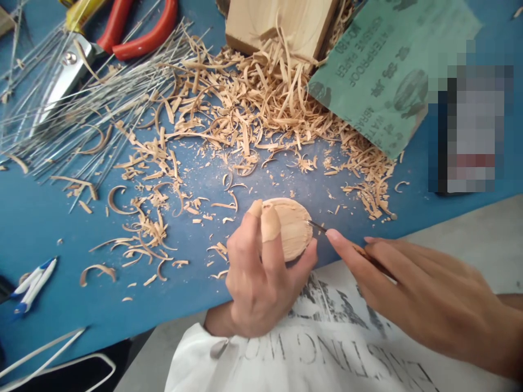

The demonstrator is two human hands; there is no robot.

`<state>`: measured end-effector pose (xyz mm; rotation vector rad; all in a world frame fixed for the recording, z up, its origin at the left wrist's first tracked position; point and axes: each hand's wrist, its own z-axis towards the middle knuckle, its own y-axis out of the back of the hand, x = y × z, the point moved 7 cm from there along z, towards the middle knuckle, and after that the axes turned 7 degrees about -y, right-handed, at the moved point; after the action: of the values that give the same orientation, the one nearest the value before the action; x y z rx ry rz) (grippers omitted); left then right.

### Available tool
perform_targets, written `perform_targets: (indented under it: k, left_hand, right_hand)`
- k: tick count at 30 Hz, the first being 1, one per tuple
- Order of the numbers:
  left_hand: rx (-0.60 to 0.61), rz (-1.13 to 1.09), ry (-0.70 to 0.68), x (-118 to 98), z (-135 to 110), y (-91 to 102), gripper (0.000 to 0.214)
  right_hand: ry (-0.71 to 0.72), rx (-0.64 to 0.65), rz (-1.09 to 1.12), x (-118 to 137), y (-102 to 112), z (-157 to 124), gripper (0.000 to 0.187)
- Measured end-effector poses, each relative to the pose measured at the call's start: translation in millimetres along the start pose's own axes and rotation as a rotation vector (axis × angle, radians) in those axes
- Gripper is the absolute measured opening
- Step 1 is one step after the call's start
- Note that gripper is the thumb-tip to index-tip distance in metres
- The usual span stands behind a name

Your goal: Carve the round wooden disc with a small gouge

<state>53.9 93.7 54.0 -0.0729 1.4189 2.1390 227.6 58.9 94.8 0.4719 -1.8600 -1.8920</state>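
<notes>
A round, pale piece of wood point(291, 226) with ridged cut marks sits in my left hand point(261, 272), close to the table's front edge. Tan bandages or tape wrap two of that hand's fingertips, which press on the wood while the thumb braces its lower right rim. My right hand point(412, 288) grips a slim carving tool point(317, 226) with a brown wooden handle, index finger stretched along it. The tool's thin metal tip touches the right side of the wood. Much of the handle is hidden inside my right hand.
Curled wood shavings point(261, 109) cover the blue table point(196, 294). Red-handled shears point(69, 65) lie among thin metal rods point(118, 103). Behind are a wooden block point(278, 24) and green sandpaper point(388, 71). Pens point(36, 286) lie left; a blurred dark-edged object point(469, 130) lies right.
</notes>
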Motion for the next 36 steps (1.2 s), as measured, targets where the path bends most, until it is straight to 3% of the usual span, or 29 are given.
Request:
perform_targets:
  k: [3,6,13,17,20,22,26,30,33,36]
  left_hand:
    - [-0.010,-0.003,-0.002,0.1,0.4,0.5,0.121]
    - [-0.005,-0.008,-0.009,-1.0,0.7,0.8,0.119]
    - [0.004,0.001,-0.029,-3.1,2.1,2.1,0.115]
    - [0.020,0.001,-0.027,-3.8,3.1,2.2,0.113]
    - [0.021,0.004,-0.032,-4.5,3.6,2.4,0.111]
    - [0.024,0.011,-0.032,-4.4,3.7,1.8,0.112]
    - [0.012,0.024,-0.037,-4.0,3.5,1.0,0.115]
    - [0.005,0.024,-0.028,-2.8,3.7,-0.1,0.114]
    - [-0.007,0.023,0.008,-0.8,3.6,0.5,0.113]
    - [-0.008,0.030,0.021,-0.6,2.9,1.1,0.118]
  right_hand:
    - [0.018,-0.032,-0.002,-0.2,6.8,11.2,0.042]
    - [0.025,-0.029,0.002,-2.2,8.5,19.0,0.036]
    - [0.018,0.089,0.079,-15.1,-0.4,9.4,0.052]
    - [0.093,0.181,0.167,-41.6,-12.1,3.7,0.064]
    - [0.154,0.150,0.226,-69.2,-15.0,15.9,0.071]
    - [0.231,0.164,0.240,-78.5,-15.8,28.9,0.065]
    - [0.501,0.081,0.128,-62.1,-1.1,44.0,0.048]
    - [0.665,-0.121,-0.272,-34.4,11.7,33.5,0.033]
    - [0.665,-0.202,-0.328,-28.1,14.0,19.2,0.029]
    - [0.528,-0.137,-0.209,-35.1,6.4,6.6,0.036]
